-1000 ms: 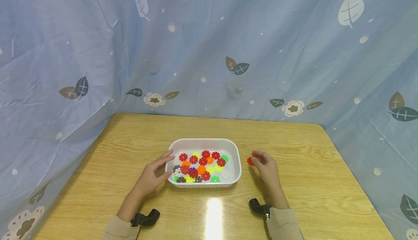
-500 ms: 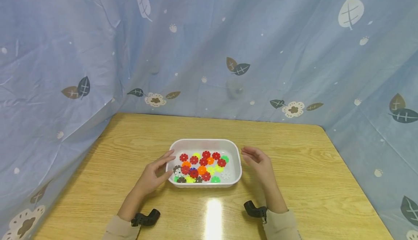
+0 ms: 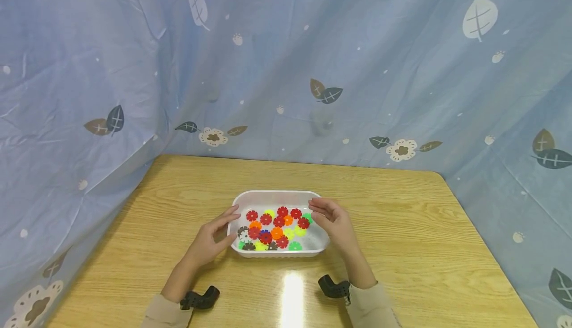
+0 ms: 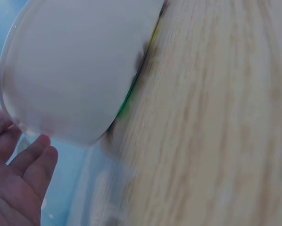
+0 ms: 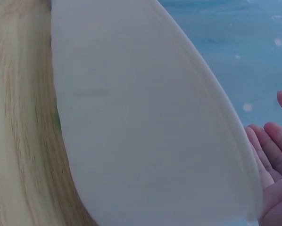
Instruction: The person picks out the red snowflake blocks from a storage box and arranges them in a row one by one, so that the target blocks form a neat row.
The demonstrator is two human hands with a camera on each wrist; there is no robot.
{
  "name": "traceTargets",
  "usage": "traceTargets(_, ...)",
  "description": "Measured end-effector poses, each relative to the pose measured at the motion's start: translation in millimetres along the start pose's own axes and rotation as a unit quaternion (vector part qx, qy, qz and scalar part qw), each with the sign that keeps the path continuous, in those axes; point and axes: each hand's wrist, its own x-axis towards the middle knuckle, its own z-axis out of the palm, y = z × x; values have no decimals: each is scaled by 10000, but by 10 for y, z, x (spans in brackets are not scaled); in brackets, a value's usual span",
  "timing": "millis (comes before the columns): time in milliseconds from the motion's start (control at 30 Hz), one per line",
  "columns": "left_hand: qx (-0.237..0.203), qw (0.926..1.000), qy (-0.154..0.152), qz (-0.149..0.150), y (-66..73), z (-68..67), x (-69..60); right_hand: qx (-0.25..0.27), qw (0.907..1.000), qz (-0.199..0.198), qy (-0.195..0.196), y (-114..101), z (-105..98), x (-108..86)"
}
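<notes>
- The white tray (image 3: 279, 198) sits on the wooden counter (image 3: 424, 248), well in from the left and right edges and nearer the far edge. Toothed discs (image 3: 277, 232) of several colours lie in it, some overlapping, most thickly on the side toward the counter's left edge.
- The step in hand looks like handling discs over the tray, with the left hand (image 3: 207, 241) steadying and the right hand (image 3: 337, 224) working.
- To do it well, the left hand should press only enough to stop sliding; a hard squeeze or lift could tip the tray.
- The right hand should clear the rim before dipping. Any pick would go best on a disc with a free edge, such as the red disc (image 3: 303, 223) near that hand; stacked ones may come up together.
- The left hand reaches in from the near left, fingers and thumb spread at the tray's end, tips over the rim. How hard they press cannot be told.
- The right hand slants in from the near right above the opposite end, fingers gently bent and close together, thumb apart from them. No disc can be made out between; whether it touches the rim is unclear.
</notes>
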Motion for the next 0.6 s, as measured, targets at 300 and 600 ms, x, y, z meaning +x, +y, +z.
traceTargets(300, 69, 10000, 57, 38, -282, 56, -25, 206, 9991, 354, -123, 31, 149, 124)
traceTargets(600, -59, 10000, 4, 15, -406, 69, -44, -483, 9963, 699, -129, 52, 188, 215)
